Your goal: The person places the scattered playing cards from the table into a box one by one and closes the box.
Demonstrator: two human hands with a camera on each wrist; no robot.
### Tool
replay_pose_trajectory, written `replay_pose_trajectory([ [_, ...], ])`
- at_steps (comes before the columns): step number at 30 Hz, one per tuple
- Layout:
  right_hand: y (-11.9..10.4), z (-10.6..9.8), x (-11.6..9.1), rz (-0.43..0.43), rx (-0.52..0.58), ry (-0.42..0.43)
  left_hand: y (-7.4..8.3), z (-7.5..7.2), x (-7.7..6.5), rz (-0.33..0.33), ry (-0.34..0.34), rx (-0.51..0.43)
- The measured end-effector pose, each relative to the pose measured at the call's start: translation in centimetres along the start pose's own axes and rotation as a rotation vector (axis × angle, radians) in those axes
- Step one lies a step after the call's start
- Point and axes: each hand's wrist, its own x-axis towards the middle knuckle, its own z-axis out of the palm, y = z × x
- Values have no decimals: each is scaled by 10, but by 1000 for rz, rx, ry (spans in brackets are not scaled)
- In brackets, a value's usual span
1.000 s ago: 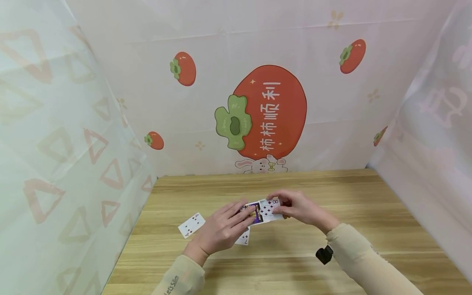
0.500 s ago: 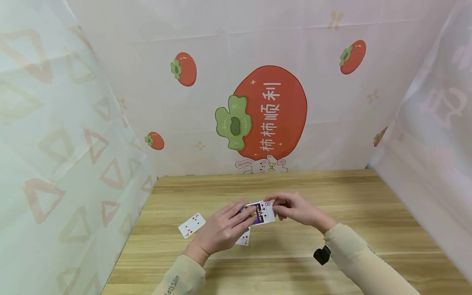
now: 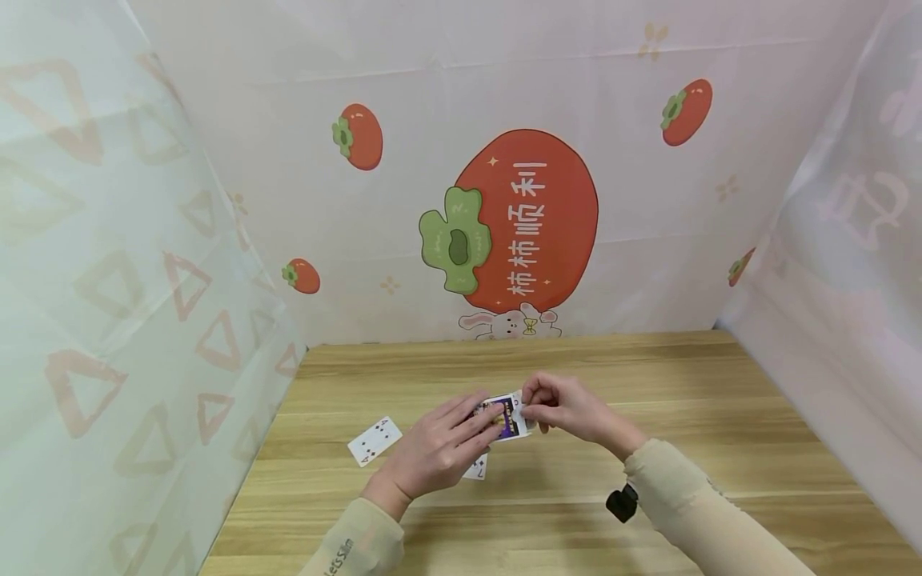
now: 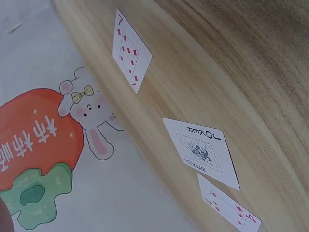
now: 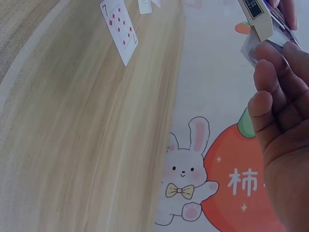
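Observation:
My left hand (image 3: 442, 444) grips a small purple-and-white playing-card box (image 3: 508, 418), fingers lying across its printed face. At the box's right-hand end, my right hand (image 3: 572, 408) pinches the edge of the playing cards sticking out, thumb and forefinger right at the opening. The right wrist view has the white end of the box (image 5: 260, 24) just above the curled fingers (image 5: 263, 104). Most of the cards are hidden inside. Below the left hand lies a seven of diamonds (image 3: 477, 466), partly covered; in the left wrist view it shows whole.
A four of diamonds (image 3: 374, 442) lies face up left of the left hand. Beside it in the left wrist view is a joker (image 4: 203, 150), hidden from the head view. White patterned sheets (image 3: 360, 240) wall the wooden table (image 3: 648, 496) at the back and sides.
My right hand has moved left toward the box, and the eight of diamonds has slid in until only its end shows. The left hand has stayed nearly in place.

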Motion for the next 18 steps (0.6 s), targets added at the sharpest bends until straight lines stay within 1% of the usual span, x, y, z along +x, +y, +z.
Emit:
replay_pose_trajectory([
  [7, 3, 3, 1, -22, -55, 44, 0, 0, 2, 13, 26, 3],
  [11, 4, 4, 2, -36, -112, 76, -1, 0, 3, 20, 40, 5],
  [14, 4, 5, 2, -20, -155, 104, -1, 0, 3, 22, 40, 3],
  [18, 4, 5, 2, 26, -186, 131, 0, 0, 3, 16, 34, -1],
])
